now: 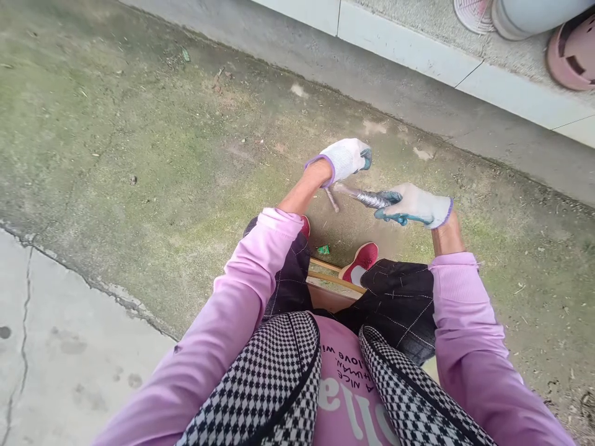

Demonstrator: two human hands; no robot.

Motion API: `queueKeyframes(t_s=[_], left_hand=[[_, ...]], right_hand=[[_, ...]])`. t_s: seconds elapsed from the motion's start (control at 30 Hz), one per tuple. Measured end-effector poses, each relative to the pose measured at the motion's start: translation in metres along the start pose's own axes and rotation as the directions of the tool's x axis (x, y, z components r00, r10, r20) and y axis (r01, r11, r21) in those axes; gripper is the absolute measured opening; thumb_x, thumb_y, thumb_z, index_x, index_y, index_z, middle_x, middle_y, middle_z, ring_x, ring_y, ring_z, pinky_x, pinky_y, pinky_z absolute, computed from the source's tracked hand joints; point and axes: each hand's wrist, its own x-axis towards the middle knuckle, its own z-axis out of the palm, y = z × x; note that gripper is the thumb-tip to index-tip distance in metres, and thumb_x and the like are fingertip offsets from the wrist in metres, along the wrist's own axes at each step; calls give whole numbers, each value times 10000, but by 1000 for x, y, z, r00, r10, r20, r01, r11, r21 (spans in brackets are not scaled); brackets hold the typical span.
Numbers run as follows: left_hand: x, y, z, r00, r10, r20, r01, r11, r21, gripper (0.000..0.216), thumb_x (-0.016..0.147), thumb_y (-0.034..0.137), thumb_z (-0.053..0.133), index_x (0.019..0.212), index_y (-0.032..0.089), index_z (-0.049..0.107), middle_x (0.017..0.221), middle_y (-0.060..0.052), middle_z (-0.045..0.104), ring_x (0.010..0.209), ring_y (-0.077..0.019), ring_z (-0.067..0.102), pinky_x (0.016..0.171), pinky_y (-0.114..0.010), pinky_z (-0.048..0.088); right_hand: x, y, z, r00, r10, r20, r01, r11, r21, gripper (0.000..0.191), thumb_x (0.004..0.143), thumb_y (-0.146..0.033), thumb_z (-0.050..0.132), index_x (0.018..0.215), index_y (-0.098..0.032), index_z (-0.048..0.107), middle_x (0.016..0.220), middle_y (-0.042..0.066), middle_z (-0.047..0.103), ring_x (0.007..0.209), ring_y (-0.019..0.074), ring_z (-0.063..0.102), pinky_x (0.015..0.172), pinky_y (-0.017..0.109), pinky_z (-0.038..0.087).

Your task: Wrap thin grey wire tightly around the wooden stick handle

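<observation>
Mossy ground (139, 155), tiled step (395, 43) ahead; your right hand (413, 204) grips a silvery stick (369, 199) crosswise, tip leftward; your left hand (348, 158) looks curled, contents unclear.

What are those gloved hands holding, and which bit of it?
The right hand holds a stick-like thing by its shiny silver part. The left hand is curled, but whether it holds anything can't be told.
</observation>
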Motion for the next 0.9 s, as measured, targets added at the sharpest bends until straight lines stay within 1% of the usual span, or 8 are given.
queueKeyframes(t_s=[0.1,0.17,0.3,0.37,0.5,0.6,0.73,0.9], left_hand=[[-6,5,0,999,-35,9,35,999,-1,275,956,206,668,1106,201,898,698,-11,793,903,-203,614,896,-331,432],[-9,9,1,999,-22,27,23,998,-51,273,955,192,671,1112,177,894,703,-21,796,862,-193,607,881,-330,437],[-12,16,4,999,30,22,-26,988,-152,314,942,143,635,1139,96,875,795,-50,817,805,-186,637,827,-324,475],[-12,18,5,1000,21,7,-20,985,-174,311,948,131,612,1121,96,868,802,-56,814,792,-189,666,808,-315,487],[-13,19,5,1000,-21,21,25,975,-222,274,960,132,619,1058,149,875,802,-51,821,784,-186,694,817,-312,510],[-11,16,6,999,-5,35,14,962,-273,285,962,149,629,1079,146,889,827,-51,830,811,-184,721,839,-309,530],[-6,10,9,998,46,37,-32,945,-327,364,939,124,593,1144,114,893,930,-70,857,872,-177,766,849,-271,538],[1,1,8,996,88,-19,-90,971,-223,322,961,122,604,1107,119,891,1023,-72,878,916,-181,721,852,-271,519]], right_hand=[[17,1,6,983,125,-133,-170,890,-423,182,889,-383,815,935,-212,772,753,31,714,651,178,645,598,284,447],[26,4,6,957,164,-239,-271,799,-537,132,900,-337,798,885,-210,764,751,75,716,714,230,687,643,320,451],[30,20,-9,906,147,-396,-348,790,-504,167,922,-395,793,920,-229,794,807,106,747,834,297,754,731,354,513],[28,28,-19,857,129,-499,-357,847,-395,174,908,-394,812,947,-226,794,795,84,740,809,279,742,731,345,538],[24,30,-24,777,165,-607,-124,986,108,294,843,-382,869,1045,-194,768,731,28,689,593,175,597,555,295,517],[22,21,-18,782,153,-604,114,918,379,429,734,-392,946,1049,-189,739,678,-11,644,509,123,495,442,254,429],[12,5,-8,799,34,-601,316,827,466,550,683,-471,968,1105,-190,755,675,-30,614,485,107,457,403,244,342],[-12,-2,-2,822,-183,-539,469,754,460,668,819,-724,883,1242,-217,785,598,-58,506,444,112,341,382,273,302]])
